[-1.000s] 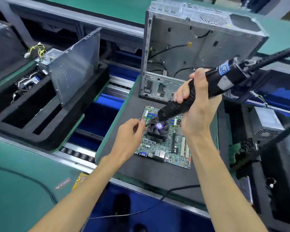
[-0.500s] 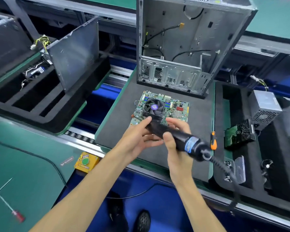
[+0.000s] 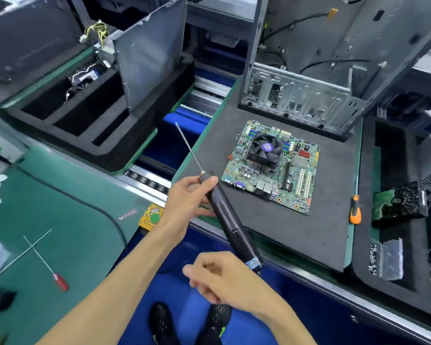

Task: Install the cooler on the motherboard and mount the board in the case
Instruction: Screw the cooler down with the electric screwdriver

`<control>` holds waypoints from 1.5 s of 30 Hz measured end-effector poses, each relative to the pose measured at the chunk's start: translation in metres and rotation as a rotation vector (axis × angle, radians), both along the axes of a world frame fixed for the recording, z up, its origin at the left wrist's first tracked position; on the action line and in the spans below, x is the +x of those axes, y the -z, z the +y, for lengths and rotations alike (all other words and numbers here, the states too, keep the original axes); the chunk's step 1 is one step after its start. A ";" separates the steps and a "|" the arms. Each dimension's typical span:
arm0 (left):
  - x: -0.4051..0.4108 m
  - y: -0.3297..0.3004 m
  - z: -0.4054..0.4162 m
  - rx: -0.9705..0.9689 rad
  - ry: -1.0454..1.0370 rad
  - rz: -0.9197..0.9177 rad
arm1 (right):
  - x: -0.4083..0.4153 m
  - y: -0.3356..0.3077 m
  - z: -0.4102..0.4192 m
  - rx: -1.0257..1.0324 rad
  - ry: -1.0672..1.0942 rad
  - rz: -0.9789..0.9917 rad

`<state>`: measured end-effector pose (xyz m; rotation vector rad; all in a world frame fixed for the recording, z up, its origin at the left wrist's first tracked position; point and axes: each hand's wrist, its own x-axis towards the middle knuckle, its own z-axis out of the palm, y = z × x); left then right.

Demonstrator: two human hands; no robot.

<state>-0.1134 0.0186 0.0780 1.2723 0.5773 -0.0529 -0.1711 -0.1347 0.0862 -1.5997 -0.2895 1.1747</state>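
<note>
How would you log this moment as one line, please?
left hand: grips electric screwdriver near bit | right hand: at its rear end | cooler: on motherboard | board: outside case

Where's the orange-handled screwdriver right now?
In the head view, the orange-handled screwdriver lies on the grey foam mat near its right edge, right of the motherboard and left of the black tray.

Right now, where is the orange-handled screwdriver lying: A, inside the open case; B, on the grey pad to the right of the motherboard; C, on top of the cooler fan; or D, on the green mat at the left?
B: the orange-handled screwdriver lies on the grey pad, to the right of the motherboard and apart from it.
</note>
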 end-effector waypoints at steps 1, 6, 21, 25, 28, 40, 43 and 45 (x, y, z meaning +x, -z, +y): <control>-0.007 0.003 0.013 0.011 -0.021 0.013 | 0.000 -0.006 0.010 0.050 -0.008 -0.005; -0.045 0.018 0.082 0.032 -0.189 0.053 | 0.015 -0.016 0.069 0.168 0.269 -0.345; -0.160 0.083 0.257 0.019 -0.632 0.221 | -0.023 0.107 0.283 -0.098 -0.170 -0.591; -0.172 0.108 0.285 0.026 -0.690 0.250 | -0.033 0.134 0.323 -0.140 -0.216 -0.668; -0.174 0.124 0.302 0.059 -0.699 0.266 | -0.036 0.152 0.341 -0.149 -0.215 -0.699; -0.178 0.156 0.336 0.356 -0.643 0.401 | -0.032 0.190 0.369 -0.178 -0.119 -0.722; -0.182 0.157 0.338 0.395 -0.620 0.424 | -0.031 0.194 0.370 -0.194 -0.112 -0.711; -0.183 0.156 0.338 0.414 -0.613 0.424 | -0.030 0.195 0.371 -0.211 -0.130 -0.707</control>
